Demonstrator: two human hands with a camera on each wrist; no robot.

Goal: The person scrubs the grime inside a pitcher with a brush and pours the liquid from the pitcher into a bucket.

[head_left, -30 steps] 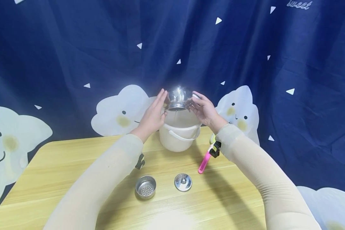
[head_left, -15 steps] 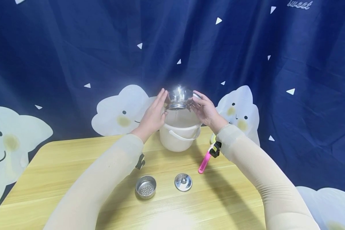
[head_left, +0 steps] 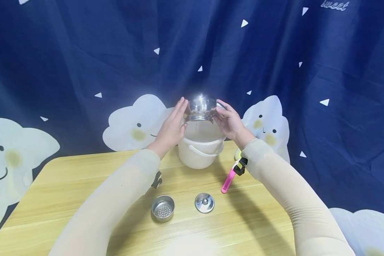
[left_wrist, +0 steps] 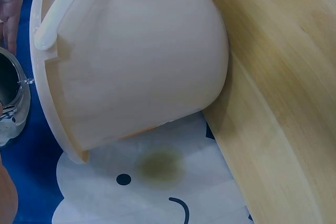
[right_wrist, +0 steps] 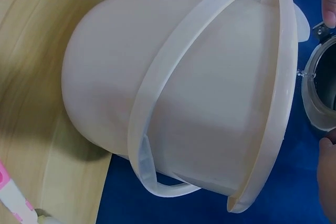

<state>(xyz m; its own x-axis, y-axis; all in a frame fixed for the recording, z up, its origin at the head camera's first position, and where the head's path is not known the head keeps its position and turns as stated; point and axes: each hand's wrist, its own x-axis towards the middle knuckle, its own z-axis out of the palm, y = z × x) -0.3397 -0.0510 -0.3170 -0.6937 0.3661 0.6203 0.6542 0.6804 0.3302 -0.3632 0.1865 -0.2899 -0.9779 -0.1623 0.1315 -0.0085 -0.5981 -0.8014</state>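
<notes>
A shiny metal teapot (head_left: 201, 106) is tipped upside down over the mouth of a cream bucket (head_left: 196, 156), with its round opening facing down. At its left side my left hand (head_left: 172, 128) holds it, long fingers straight along the wall and thumb near the rim. My right hand (head_left: 229, 122) grips the handle side. Clear water drops hang off the teapot's rim (left_wrist: 23, 93) in the left wrist view. Part of the teapot (right_wrist: 317, 95) shows at the right wrist view's edge. Its inside is mostly hidden.
On the wooden table (head_left: 83, 185) lie a perforated metal strainer (head_left: 163, 208) and a round metal lid (head_left: 204, 203). A pink-handled tool (head_left: 228, 182) lies right of the bucket, its far end partly hidden by my right wrist. A blue curtain (head_left: 192, 42) hangs behind.
The teapot and both hands have stayed over the bucket with only a very slight lift and tilt. The things on the table lie where they were.
</notes>
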